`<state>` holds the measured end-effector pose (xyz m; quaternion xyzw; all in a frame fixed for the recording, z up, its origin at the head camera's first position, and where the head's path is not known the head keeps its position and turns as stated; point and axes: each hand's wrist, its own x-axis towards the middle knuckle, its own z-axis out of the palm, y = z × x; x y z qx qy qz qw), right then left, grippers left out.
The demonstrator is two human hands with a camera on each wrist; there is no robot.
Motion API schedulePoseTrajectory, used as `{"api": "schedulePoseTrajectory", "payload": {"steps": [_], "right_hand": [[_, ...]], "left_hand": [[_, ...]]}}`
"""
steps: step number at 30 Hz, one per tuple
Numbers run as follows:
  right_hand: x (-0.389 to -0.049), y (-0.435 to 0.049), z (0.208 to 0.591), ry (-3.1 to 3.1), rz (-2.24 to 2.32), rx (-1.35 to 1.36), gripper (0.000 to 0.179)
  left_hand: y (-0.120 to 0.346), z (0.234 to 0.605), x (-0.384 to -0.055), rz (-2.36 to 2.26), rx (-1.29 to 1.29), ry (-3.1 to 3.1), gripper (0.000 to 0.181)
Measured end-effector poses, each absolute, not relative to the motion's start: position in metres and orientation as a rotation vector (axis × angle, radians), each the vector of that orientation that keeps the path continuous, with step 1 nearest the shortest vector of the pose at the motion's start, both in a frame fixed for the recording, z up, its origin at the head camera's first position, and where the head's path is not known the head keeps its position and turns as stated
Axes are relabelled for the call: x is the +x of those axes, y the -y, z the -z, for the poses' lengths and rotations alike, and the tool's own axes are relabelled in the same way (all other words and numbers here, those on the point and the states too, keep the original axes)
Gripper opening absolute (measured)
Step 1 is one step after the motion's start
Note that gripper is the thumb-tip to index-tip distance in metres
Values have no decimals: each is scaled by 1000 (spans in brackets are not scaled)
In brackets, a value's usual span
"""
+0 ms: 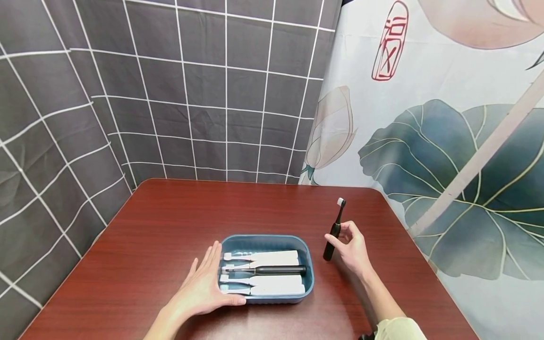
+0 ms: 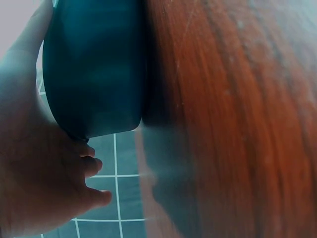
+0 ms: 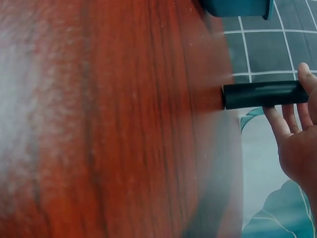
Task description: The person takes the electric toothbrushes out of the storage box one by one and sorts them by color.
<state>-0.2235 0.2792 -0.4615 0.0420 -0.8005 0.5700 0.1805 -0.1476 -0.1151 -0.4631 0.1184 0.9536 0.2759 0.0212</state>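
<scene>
A blue plastic basket point(image 1: 311, 274) stands on the table, holding several white electric toothbrushes point(image 1: 274, 281) and one black electric toothbrush point(image 1: 280, 270), all lying lengthwise. My left hand point(image 1: 204, 288) rests against the basket's left end, fingers extended along that side and thumb on the front rim. To the right of the basket, my right hand point(image 1: 353, 248) pinches another black electric toothbrush point(image 1: 333, 238) between thumb and fingers. That brush is nearly upright, its white bristles at the top. In the right wrist view, the lower end of its handle point(image 3: 265, 94) is at the tabletop, seemingly touching it.
The reddish-brown wooden table point(image 1: 182, 208) spreads around the basket. Behind and left of it hangs a dark grey gridded curtain point(image 1: 204, 85). A white cloth with lotus prints point(image 1: 357, 56) hangs at the right, crossed by a pale slanted bar point(image 1: 480, 158).
</scene>
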Motion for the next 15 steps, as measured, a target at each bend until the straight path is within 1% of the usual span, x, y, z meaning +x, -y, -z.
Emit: {"api": "schedulePoseTrajectory", "payload": {"steps": [6,15], "right_hand": [[-210,-271,447,2288,-1592,170,32],[-210,-270,447,2277,-1558,211,34]], "left_hand": [[116,460,-147,-854,377,-2959,149],[115,458,-146,-864,382,-2960,149]]}}
